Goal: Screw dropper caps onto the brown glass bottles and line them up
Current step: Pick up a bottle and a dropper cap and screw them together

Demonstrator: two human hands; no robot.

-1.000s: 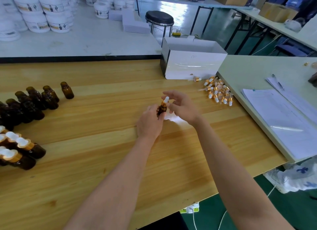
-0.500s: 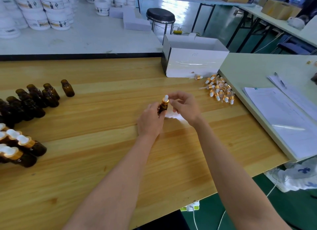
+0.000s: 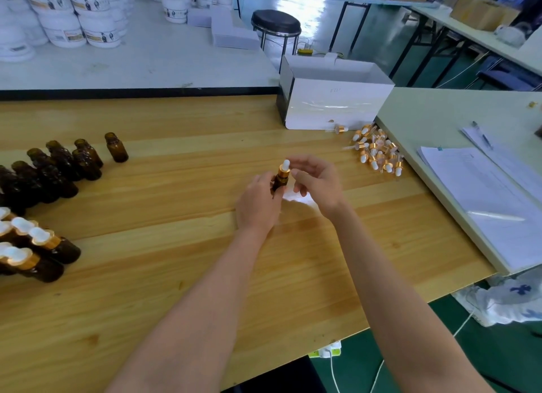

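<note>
**Holding a brown bottle upright at mid-table, cap pinched on top**

Lying on their sides at the far left edge: capped bottles [image 3: 38, 252], dark glass with gold collars and white rubber bulbs. Standing just behind them, a cluster of open brown bottles [image 3: 58, 169], round-shouldered and glossy, with one lone bottle [image 3: 116, 147] set apart at the right end.

Gripping the brown glass bottle [image 3: 279, 183] at mid-table, just above the wood: the left hand [image 3: 258, 205], fingers wrapped round the body. Seated on the neck, a dropper cap [image 3: 284, 169] with a gold metallic collar and a white bulb. Pinching that cap from the right: the right hand [image 3: 318, 184], thumb and forefinger curled in at the collar.

Further right, a loose heap of spare caps [image 3: 378, 155], thin glass pipettes showing, just in front of an open white carton [image 3: 334, 105] with a glossy face.

Underneath, a table [image 3: 176, 275] of pale varnished planks, grain running left to right. Butted against its right side, a matte grey-green table [image 3: 440, 122] carrying stacked sheets of paper [image 3: 484, 193] and a pen [image 3: 482, 135].

Behind, a white worktop [image 3: 146, 61] with stacked white plastic tubs [image 3: 73, 20] at the left, then a round black stool [image 3: 275, 21] on metal legs. Below the tables, a green floor [image 3: 498, 363].
</note>
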